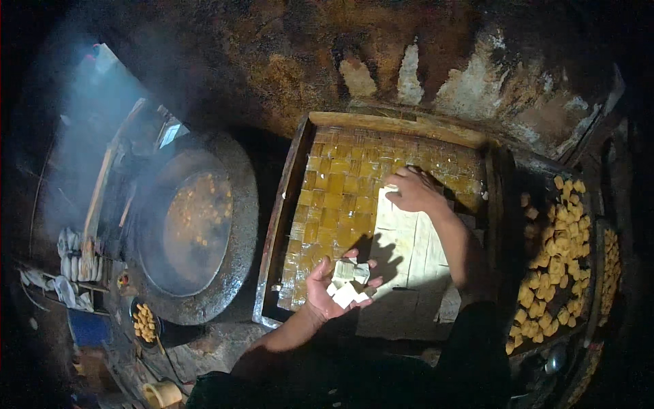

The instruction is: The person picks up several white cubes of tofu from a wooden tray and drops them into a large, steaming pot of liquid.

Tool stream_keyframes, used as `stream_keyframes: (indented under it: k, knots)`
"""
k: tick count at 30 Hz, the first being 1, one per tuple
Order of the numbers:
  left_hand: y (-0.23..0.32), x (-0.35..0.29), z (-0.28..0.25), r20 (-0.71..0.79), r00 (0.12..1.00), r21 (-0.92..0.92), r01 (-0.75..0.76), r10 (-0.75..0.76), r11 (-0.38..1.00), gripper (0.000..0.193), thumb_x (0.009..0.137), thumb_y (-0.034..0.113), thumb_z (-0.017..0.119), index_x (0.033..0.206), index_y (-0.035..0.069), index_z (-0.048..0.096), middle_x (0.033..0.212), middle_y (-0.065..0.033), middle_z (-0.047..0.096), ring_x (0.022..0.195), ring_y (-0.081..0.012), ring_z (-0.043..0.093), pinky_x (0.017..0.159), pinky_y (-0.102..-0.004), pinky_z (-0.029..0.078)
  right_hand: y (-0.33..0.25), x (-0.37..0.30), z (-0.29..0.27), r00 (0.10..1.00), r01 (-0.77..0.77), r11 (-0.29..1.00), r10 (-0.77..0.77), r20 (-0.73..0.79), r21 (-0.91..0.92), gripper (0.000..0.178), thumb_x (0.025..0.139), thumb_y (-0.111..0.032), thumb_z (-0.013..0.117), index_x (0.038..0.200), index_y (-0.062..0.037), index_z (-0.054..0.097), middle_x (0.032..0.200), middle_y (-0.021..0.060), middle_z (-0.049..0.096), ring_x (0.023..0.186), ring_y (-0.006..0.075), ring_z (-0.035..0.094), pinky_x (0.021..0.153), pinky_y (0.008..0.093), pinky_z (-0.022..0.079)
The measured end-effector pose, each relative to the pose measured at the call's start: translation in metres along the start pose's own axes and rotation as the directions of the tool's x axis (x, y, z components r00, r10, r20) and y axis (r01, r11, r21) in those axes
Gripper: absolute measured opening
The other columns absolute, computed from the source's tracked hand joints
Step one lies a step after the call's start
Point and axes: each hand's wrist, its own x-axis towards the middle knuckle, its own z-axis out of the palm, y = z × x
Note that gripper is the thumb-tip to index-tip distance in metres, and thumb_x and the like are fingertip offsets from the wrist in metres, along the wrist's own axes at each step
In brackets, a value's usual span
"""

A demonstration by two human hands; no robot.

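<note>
My left hand (325, 290), palm up, cradles several white tofu cubes (349, 281) over the near part of a wooden-framed woven bamboo tray (334, 184). On the tray's right half lies a white tofu slab (402, 238), scored by long cut lines. My right hand (413, 191) reaches across to the slab's far left corner, its fingers bent down over the edge pieces. Whether those fingers pinch a piece is hard to see, since the back of the hand covers the tips. Shadows of my hands fall across the slab.
To the left, a large steaming wok (197, 225) holds golden frying pieces. Fried tofu pieces (555, 266) fill a tray at the right. A small bowl of fried pieces (144, 322) and a yellowish cup (162, 393) sit at lower left. A stained wall (286, 75) rises behind.
</note>
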Motion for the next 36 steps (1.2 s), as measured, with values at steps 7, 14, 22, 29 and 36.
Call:
stream_keyframes:
  k: [7, 14, 22, 29, 36]
  knots:
    - [-0.006, -0.005, 0.003, 0.007, 1.000, -0.006, 0.022, -0.022, 1.000, 0.064, 0.089, 0.062, 0.054, 0.138, 0.022, 0.050, 0.147, -0.0228, 0.040, 0.130, -0.0519, 0.044, 0.089, -0.0692, 0.050, 0.037, -0.005, 0.004, 0.997, 0.049, 0.994, -0.044, -0.055, 0.096, 0.031, 0.083, -0.033, 0.068, 0.105, -0.0108, 0.069, 0.106, 0.0168, 0.060, 0.104, 0.0368, 0.057, 0.090, 0.0462, 0.047]
    - [-0.007, -0.011, -0.002, -0.045, 0.999, 0.007, 0.018, -0.017, 1.000, 0.066, 0.087, 0.064, 0.055, 0.137, 0.021, 0.051, 0.147, -0.0229, 0.041, 0.128, -0.0514, 0.046, 0.086, -0.0682, 0.051, 0.039, -0.021, -0.011, 0.989, 0.031, 0.984, -0.004, -0.149, 0.177, 0.031, 0.083, -0.030, 0.069, 0.107, -0.0090, 0.068, 0.104, 0.0191, 0.067, 0.098, 0.0411, 0.063, 0.083, 0.0482, 0.051]
    - [-0.010, -0.008, -0.004, -0.011, 0.999, -0.022, 0.037, -0.037, 0.999, 0.065, 0.090, 0.063, 0.051, 0.138, 0.021, 0.049, 0.146, -0.0236, 0.041, 0.130, -0.0507, 0.045, 0.089, -0.0680, 0.051, 0.052, -0.031, -0.002, 0.961, 0.096, 0.986, -0.055, -0.272, 0.139, 0.028, 0.079, -0.026, 0.073, 0.100, -0.0086, 0.068, 0.104, 0.0169, 0.064, 0.097, 0.0400, 0.062, 0.081, 0.0451, 0.052]
    - [-0.013, -0.002, -0.002, -0.016, 0.998, 0.004, 0.062, -0.062, 0.998, 0.064, 0.091, 0.066, 0.044, 0.139, 0.023, 0.047, 0.146, -0.0221, 0.042, 0.127, -0.0492, 0.047, 0.089, -0.0666, 0.052, 0.032, -0.027, 0.000, 0.974, -0.079, 0.997, 0.081, -0.211, 0.021, 0.035, 0.081, -0.032, 0.069, 0.104, -0.0061, 0.065, 0.109, 0.0172, 0.063, 0.098, 0.0392, 0.063, 0.084, 0.0479, 0.052]
    - [-0.017, 0.009, -0.003, -0.033, 0.990, 0.010, 0.138, -0.137, 0.990, 0.067, 0.090, 0.068, 0.042, 0.140, 0.024, 0.046, 0.146, -0.0215, 0.042, 0.128, -0.0496, 0.046, 0.089, -0.0675, 0.050, 0.076, -0.015, -0.002, 0.756, -0.193, 0.806, 0.485, -0.439, 0.559, 0.028, 0.081, -0.025, 0.070, 0.097, -0.0026, 0.064, 0.085, 0.0197, 0.067, 0.079, 0.0342, 0.068, 0.071, 0.0432, 0.054]
